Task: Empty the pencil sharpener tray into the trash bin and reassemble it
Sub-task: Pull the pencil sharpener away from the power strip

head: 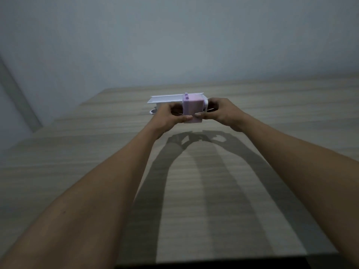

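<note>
Dim, flat indoor light w/ a cool grey-blue cast; no glare anywhere. Light comes from behind and above the person: both forearms throw long, fairly sharp shadows (186, 171) fwd across the wooden table (58, 171), meeting under the hands. Whole frame soft, low contrast, some noise. Sharpener (192, 107) and fingers blurred, edges smeared. Wide-angle distortion: table edges bow, arms balloon near bottom corners. Wall (174, 35) shades darker toward the corners.

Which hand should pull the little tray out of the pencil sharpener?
Probably the left hand. Its fingers sit at the lower front of the purple pencil sharpener, though the tray itself is hard to make out. The right hand grips the side by the white crank, so it can steady the body.
</note>
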Motion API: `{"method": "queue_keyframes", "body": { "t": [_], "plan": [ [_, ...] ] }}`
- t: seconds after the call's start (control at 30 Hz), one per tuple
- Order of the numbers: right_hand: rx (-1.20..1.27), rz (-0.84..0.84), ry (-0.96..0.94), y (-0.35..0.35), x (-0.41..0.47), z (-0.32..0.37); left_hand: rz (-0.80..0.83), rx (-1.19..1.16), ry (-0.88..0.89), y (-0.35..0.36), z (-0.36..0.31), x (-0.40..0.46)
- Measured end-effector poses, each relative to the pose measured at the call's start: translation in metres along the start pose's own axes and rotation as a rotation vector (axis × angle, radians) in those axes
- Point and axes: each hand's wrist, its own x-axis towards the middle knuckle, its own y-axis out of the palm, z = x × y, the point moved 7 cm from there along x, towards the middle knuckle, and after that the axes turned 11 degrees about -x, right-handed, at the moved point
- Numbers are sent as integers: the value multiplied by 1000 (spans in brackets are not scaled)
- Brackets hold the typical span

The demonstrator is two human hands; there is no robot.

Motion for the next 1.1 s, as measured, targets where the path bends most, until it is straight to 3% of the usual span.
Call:
{"method": "queue_keyframes", "body": {
  "t": [0.37, 1.1],
  "plan": [
    [-57, 7, 7, 20, -77, 2, 0, 4, -55, 21, 9, -74],
    [-70, 14, 28, 36, -80, -35, -76, -39, -159, -8, 52, -91]
  ]
}}
